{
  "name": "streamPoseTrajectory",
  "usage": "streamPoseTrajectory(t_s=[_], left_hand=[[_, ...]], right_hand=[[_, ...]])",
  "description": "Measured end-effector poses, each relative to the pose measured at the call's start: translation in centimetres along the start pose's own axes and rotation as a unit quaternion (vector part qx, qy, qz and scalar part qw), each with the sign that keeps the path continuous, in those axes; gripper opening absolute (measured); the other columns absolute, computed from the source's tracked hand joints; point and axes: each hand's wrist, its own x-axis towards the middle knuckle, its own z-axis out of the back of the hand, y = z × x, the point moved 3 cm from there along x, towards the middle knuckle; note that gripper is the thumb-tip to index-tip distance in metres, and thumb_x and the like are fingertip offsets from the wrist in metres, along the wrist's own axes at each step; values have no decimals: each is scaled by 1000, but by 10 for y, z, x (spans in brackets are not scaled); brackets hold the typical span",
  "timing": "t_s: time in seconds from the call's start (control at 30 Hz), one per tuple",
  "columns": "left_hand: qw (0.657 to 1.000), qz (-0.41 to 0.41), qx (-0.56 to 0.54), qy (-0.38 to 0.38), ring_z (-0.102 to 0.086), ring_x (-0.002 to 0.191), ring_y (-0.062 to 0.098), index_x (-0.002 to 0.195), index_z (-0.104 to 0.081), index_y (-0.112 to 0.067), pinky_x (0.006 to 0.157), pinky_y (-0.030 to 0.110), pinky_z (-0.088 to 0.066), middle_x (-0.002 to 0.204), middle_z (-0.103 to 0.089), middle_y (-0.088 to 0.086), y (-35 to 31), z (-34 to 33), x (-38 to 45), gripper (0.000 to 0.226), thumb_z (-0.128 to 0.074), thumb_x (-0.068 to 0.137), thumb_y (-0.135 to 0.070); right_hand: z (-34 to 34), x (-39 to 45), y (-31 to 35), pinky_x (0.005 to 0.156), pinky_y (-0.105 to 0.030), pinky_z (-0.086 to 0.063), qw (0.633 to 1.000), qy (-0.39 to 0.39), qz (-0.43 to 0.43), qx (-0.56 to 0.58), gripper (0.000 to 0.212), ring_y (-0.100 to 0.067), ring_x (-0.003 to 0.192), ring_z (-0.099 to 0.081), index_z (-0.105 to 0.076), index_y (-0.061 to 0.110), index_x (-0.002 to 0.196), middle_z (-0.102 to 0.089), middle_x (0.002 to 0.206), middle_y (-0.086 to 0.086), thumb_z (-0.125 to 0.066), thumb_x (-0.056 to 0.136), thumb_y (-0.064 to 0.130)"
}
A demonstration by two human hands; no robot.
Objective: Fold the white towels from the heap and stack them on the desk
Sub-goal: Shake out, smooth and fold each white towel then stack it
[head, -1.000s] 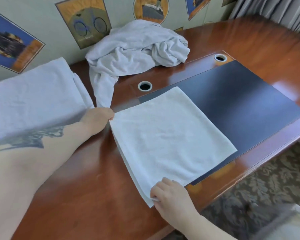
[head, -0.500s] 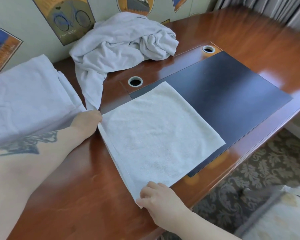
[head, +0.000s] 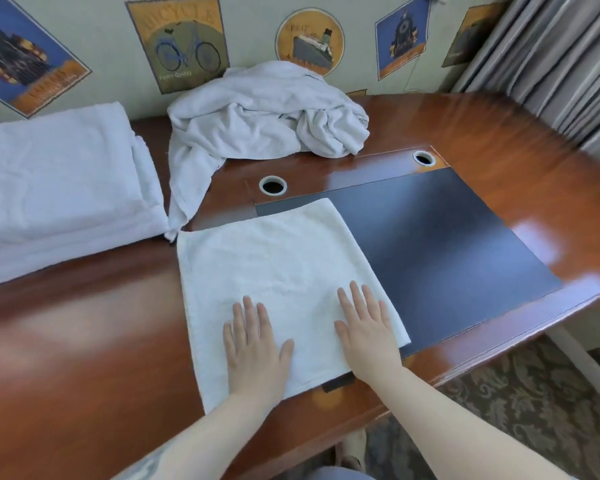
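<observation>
A folded white towel (head: 278, 268) lies flat on the wooden desk (head: 84, 341), its right part over a dark desk pad (head: 447, 244). My left hand (head: 253, 344) rests palm down on the towel's near edge, fingers straight. My right hand (head: 368, 327) presses flat beside it on the towel's near right corner. The heap of crumpled white towels (head: 264, 116) sits at the back against the wall, one tail hanging down toward the folded towel. A stack of folded white towels (head: 56, 188) lies at the left.
Two round cable holes (head: 273, 186) (head: 424, 158) sit in the desk behind the pad. Posters hang on the wall behind. Grey curtains (head: 551, 64) hang at the right. Patterned carpet (head: 534, 410) shows past the desk's near right edge.
Both hands let go of the towel's left corners and moved onto its near part, now lying flat. The view shifted, bringing the towel square in front.
</observation>
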Motion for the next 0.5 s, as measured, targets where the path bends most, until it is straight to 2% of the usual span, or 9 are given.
streamPoseTrajectory(t_s=[0.1, 0.2, 0.27, 0.33, 0.4, 0.5], left_hand=[[999, 13, 14, -38, 28, 144, 26, 151, 21, -13, 120, 45, 10, 149, 39, 7, 5, -8, -2, 79, -2, 94, -63], [998, 13, 31, -58, 14, 148, 26, 152, 8, -13, 121, 45, 3, 160, 16, 8, -7, -11, -8, 83, 18, 87, -63], [999, 11, 28, -45, 8, 149, 26, 153, 2, -13, 120, 45, 1, 161, 8, 9, -24, -13, -6, 81, 10, 90, -63], [999, 6, 26, -45, 16, 149, 23, 152, 9, -15, 119, 43, 7, 161, 15, 6, -42, -17, 1, 79, 1, 90, -63], [998, 5, 32, -52, 27, 145, 19, 150, 20, -19, 118, 40, 15, 158, 26, 3, -57, -23, 6, 79, 1, 88, -64], [997, 6, 41, -62, 28, 145, 16, 150, 21, -22, 118, 37, 17, 158, 26, -1, -70, -27, 8, 78, -1, 88, -65]], right_hand=[[-9, 16, -17, 115, -36, 22, 998, 44, 42, -5, 61, -7, 136, 40, 18, 35, 152, 26, 159, 10, -13, 101, 50], [-14, 17, -43, 119, -38, 18, 995, 53, 80, -26, 63, -9, 139, 38, 31, 43, 145, 36, 153, 16, 6, 91, 64], [-13, 17, -63, 118, -37, 19, 995, 47, 82, -13, 65, -8, 140, 38, 31, 44, 145, 36, 153, 18, 11, 87, 67], [-11, 18, -83, 118, -37, 19, 996, 41, 77, -5, 65, -7, 140, 37, 29, 44, 145, 35, 154, 17, 10, 88, 67], [-8, 21, -102, 118, -37, 19, 996, 35, 79, -6, 65, -8, 141, 35, 28, 43, 146, 33, 155, 16, 8, 89, 66], [-4, 25, -117, 118, -37, 21, 995, 33, 97, -13, 65, -10, 141, 36, 32, 41, 145, 35, 155, 14, 10, 89, 65]])
